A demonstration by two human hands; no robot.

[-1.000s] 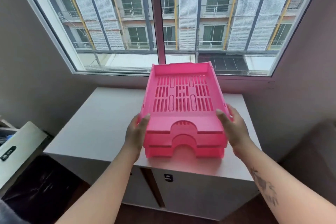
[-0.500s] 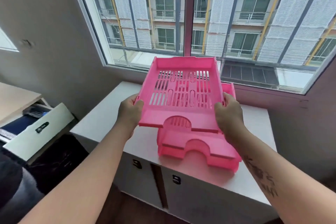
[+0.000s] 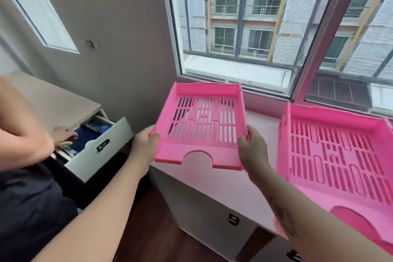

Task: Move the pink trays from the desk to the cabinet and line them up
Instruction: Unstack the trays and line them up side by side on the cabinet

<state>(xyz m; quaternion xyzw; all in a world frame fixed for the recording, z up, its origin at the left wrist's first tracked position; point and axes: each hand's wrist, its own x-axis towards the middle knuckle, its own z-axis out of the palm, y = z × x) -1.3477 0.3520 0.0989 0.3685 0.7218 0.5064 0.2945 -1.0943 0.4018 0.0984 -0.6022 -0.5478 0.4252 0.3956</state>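
Hands, left hand [image 3: 144, 144] and right hand [image 3: 252, 151], grip a pink tray [image 3: 202, 125] above the cabinet [image 3: 212, 187]; it could land crooked beside the other tray [image 3: 336, 155].

Both arms extended forward, forearms bare (tattoo on right). Left hand [image 3: 145, 144] curled closed, thumb on top; right hand [image 3: 252, 150] same, mirrored grip.

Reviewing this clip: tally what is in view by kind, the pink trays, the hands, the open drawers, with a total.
Pink trays: 2, the held tray and the tray on the cabinet
Hands: 3, the left hand and right hand gripping the held tray, and another person's hand at the drawer
Open drawers: 1, the white drawer
Total: 6
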